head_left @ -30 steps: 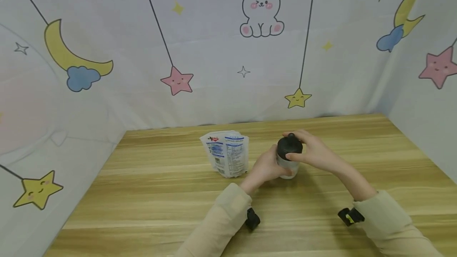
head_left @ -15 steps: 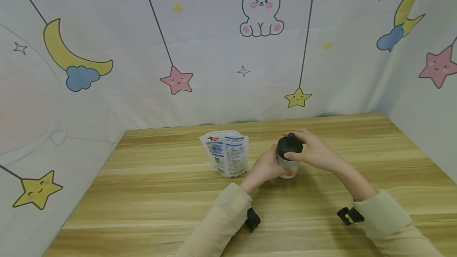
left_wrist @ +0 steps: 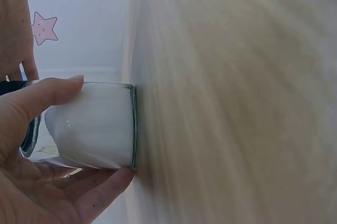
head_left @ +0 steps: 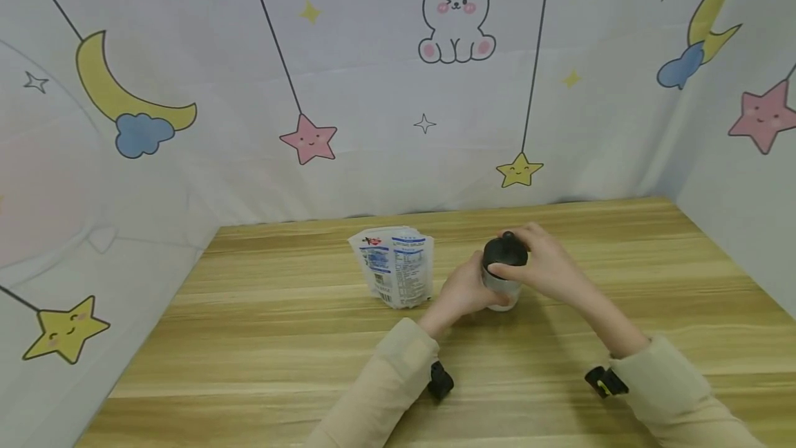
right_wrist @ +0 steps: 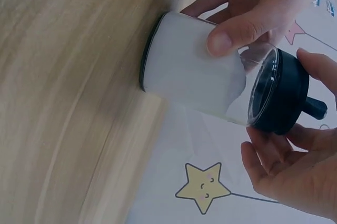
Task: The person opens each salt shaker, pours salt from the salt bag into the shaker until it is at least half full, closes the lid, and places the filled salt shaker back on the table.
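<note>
A clear jar [right_wrist: 184, 60] filled most of the way with white contents stands upright on the wooden table. Its black lid [head_left: 505, 254] has a small knob on top. Wrapped around the jar's body is my left hand [head_left: 463, 290], thumb on the near side and fingers behind. My right hand [head_left: 550, 265] grips the lid by its rim, thumb in front and fingers at the far side. In the left wrist view, the thumb presses on the jar's glass [left_wrist: 97, 124]. To the left of the jar stands a white printed pouch [head_left: 398, 268], apart from both hands.
The wood-grain table [head_left: 261, 351] reaches back to a white curtain [head_left: 373, 88] printed with stars, moons and a rabbit. More curtain closes off the left and right sides. Black camera mounts [head_left: 440, 381] sit at both wrists.
My right hand has turned slightly on the lid, its thumb shifting left across the front and the wrist moving a little left. The left hand and the jar stay in place.
</note>
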{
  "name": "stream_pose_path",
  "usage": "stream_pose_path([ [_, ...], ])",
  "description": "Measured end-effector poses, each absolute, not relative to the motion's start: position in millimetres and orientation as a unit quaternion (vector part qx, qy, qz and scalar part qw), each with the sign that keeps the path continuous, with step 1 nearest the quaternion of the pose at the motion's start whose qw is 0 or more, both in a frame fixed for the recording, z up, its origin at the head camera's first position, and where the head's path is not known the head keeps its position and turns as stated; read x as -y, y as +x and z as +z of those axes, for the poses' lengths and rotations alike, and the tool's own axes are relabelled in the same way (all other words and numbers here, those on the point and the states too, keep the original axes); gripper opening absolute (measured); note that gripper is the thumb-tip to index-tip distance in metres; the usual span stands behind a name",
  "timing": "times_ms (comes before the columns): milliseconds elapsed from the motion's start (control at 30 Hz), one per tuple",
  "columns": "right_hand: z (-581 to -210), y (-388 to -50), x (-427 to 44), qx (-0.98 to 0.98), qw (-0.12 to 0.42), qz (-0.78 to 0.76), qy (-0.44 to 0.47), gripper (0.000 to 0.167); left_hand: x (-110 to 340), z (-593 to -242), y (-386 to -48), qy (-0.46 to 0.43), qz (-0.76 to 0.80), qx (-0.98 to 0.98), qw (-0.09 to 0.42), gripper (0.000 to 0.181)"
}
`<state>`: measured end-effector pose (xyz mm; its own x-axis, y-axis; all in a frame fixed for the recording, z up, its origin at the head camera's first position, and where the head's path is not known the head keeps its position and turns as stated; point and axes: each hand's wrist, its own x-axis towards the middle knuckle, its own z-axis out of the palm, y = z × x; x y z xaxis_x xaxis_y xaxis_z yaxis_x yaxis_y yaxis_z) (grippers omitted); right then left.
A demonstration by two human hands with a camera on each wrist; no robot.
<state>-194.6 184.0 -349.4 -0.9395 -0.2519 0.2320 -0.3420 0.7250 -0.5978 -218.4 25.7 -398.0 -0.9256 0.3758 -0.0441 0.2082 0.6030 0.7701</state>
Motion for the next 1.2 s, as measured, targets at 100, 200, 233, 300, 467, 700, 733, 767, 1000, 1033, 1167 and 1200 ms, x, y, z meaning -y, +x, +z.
stream_pose_path([
  [100, -352, -194, -182, 0.932, 0.087, 0.321, 0.147, 0.061, -26, -398, -218, 0.163, 0.416, -0.888, 0.106, 0.069],
  [200, -354, -194, -180, 0.935, 0.097, 0.313, 0.138, 0.064, -26, -398, -219, 0.163, 0.417, -0.888, 0.106, 0.069],
  [233, -355, -194, -180, 0.935, 0.098, 0.312, 0.137, 0.065, -26, -398, -219, 0.162, 0.415, -0.889, 0.105, 0.069],
  [300, -357, -194, -181, 0.934, 0.097, 0.314, 0.139, 0.070, -25, -398, -219, 0.163, 0.413, -0.890, 0.101, 0.068],
  [467, -358, -194, -189, 0.922, 0.064, 0.347, 0.157, 0.074, -26, -398, -218, 0.167, 0.411, -0.892, 0.092, 0.065],
  [700, -357, -196, -195, 0.904, 0.035, 0.380, 0.190, 0.065, -26, -397, -217, 0.166, 0.411, -0.892, 0.086, 0.063],
  [733, -357, -196, -195, 0.903, 0.036, 0.382, 0.193, 0.064, -26, -397, -217, 0.167, 0.411, -0.892, 0.086, 0.062],
  [767, -357, -196, -195, 0.902, 0.036, 0.383, 0.195, 0.063, -26, -397, -217, 0.168, 0.411, -0.892, 0.086, 0.062],
  [1000, -357, -197, -194, 0.906, 0.040, 0.380, 0.184, 0.063, -25, -397, -217, 0.171, 0.412, -0.891, 0.086, 0.063],
  [1033, -357, -197, -194, 0.906, 0.040, 0.380, 0.180, 0.063, -25, -397, -217, 0.172, 0.412, -0.890, 0.086, 0.063],
  [1167, -358, -196, -193, 0.909, 0.046, 0.378, 0.168, 0.063, -25, -398, -218, 0.172, 0.412, -0.891, 0.085, 0.062],
  [1200, -358, -196, -193, 0.910, 0.047, 0.377, 0.164, 0.063, -25, -398, -218, 0.172, 0.412, -0.891, 0.086, 0.062],
])
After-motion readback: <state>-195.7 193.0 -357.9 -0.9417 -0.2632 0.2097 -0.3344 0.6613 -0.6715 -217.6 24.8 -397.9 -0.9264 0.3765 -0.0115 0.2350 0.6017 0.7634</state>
